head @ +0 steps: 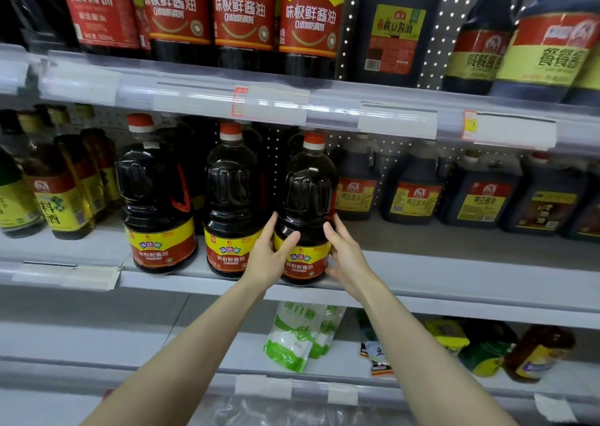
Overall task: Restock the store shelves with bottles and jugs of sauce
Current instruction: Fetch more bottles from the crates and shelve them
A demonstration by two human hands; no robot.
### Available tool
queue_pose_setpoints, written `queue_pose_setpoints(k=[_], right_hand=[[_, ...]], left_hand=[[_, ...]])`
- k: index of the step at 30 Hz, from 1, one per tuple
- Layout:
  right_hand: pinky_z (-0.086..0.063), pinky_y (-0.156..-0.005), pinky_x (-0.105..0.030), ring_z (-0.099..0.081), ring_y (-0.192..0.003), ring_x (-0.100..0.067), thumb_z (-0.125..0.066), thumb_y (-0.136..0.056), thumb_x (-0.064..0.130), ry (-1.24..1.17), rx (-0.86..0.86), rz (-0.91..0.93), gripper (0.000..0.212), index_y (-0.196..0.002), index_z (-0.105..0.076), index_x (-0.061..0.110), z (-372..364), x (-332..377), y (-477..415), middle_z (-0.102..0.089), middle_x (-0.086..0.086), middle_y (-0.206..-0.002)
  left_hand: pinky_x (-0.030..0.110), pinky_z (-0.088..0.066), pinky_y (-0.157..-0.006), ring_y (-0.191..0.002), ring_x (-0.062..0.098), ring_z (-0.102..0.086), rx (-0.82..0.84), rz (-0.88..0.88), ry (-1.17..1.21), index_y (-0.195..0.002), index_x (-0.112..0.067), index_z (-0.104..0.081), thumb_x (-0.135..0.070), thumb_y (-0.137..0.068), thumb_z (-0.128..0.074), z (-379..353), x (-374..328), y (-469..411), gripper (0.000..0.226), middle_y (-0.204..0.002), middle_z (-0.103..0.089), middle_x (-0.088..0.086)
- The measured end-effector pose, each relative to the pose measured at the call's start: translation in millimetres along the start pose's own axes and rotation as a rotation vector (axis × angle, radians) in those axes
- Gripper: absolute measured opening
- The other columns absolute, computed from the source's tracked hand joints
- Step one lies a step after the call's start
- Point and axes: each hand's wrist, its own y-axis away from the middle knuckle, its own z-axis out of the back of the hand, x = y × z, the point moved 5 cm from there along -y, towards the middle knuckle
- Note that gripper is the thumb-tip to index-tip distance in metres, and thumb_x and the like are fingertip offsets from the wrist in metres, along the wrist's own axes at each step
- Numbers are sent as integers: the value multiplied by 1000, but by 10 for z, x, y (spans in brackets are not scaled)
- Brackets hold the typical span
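Currently, both hands grip one dark sauce jug [308, 195], which stands upright at the front edge of the middle shelf [454, 283]. The left hand [268, 253] wraps its left flank, thumb laid across the yellow-and-red label. The right hand [345, 257] curls round the right flank. Two matching jugs [232, 205] stand just beside it on the left, and squarer jugs [412, 195] sit further back on the right.

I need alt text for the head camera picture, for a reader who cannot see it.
The left hand and right hand grip the lower part of a red-capped soy sauce jug, upright at the front of the middle shelf. Two matching jugs stand to its left; squarer dark jugs stand further back on its right.
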Motion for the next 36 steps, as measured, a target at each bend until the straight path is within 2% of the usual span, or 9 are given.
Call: queue_pose_setpoints(k=[3,6,10,14,20,23,27,32,36], right_hand=[[-47,-96,-36,-55,-114,-10,-49,-99,37,73,-61,42,60,-151,-19,41,-17,-71,13,-46,7,-143],[-44,-105,-44,-50,-126,-18,-48,-100,36,95,-89,66,64,-152,-11,42,-74,-167,31,-41,5,-148],[-46,-103,-43,-52,-125,-19,-46,-101,30,75,-84,89,62,-152,-11,41,-98,-198,49,-43,3,-145],[-45,-104,-47,-55,-120,-19,-48,-101,28,46,-86,68,62,-151,-15,41,-38,-199,9,-46,2,-143],[-45,-104,-47,-55,-122,-21,-48,-100,29,16,-38,20,60,-151,-18,42,32,-173,-40,-46,2,-145],[-45,-104,-47,-54,-122,-20,-48,-101,30,21,-35,22,60,-151,-17,43,27,-165,-23,-45,3,-146],[-44,-104,-49,-52,-124,-19,-48,-100,31,15,-27,10,64,-151,-12,43,1,-156,6,-43,5,-145],[-41,-105,-55,-52,-124,-19,-51,-99,32,17,-1,-2,66,-150,-13,47,27,-177,-3,-45,7,-145],[-40,-105,-58,-51,-125,-20,-53,-98,32,14,1,-6,64,-149,-18,48,68,-202,-34,-46,8,-144]], left_hand=[[33,-35,-112,-136,5,-37,48,18,68,-153,-23,-18,-29,-92,-57,-18,-52,43,73,-151,-37,-9],[24,-39,-103,-129,2,-38,68,39,119,-153,-23,-13,-22,-96,-54,-13,-16,29,70,-145,-35,-12],[35,-42,-106,-130,13,-44,63,68,162,-153,-24,-14,-22,-95,-55,0,47,6,71,-148,-40,-1],[22,-44,-95,-128,10,-45,9,54,168,-152,-21,-18,-19,-94,-57,-39,27,25,70,-146,-42,0],[38,-38,-110,-137,13,-36,-62,39,105,-152,-26,-18,-33,-91,-61,-103,66,41,75,-151,-37,-1],[34,-39,-109,-136,15,-38,-40,55,136,-152,-23,-18,-28,-93,-59,-87,60,49,72,-151,-37,1],[41,-37,-112,-136,18,-39,-6,106,143,-153,-20,-18,-32,-92,-60,-37,107,-22,75,-152,-36,3],[34,-46,-103,-123,10,-53,40,89,191,-149,-22,-32,-29,-92,-60,-54,116,-24,64,-139,-53,-3],[23,-51,-93,-117,5,-56,22,61,221,-146,-21,-39,-26,-93,-59,-69,106,2,57,-134,-57,-5]])
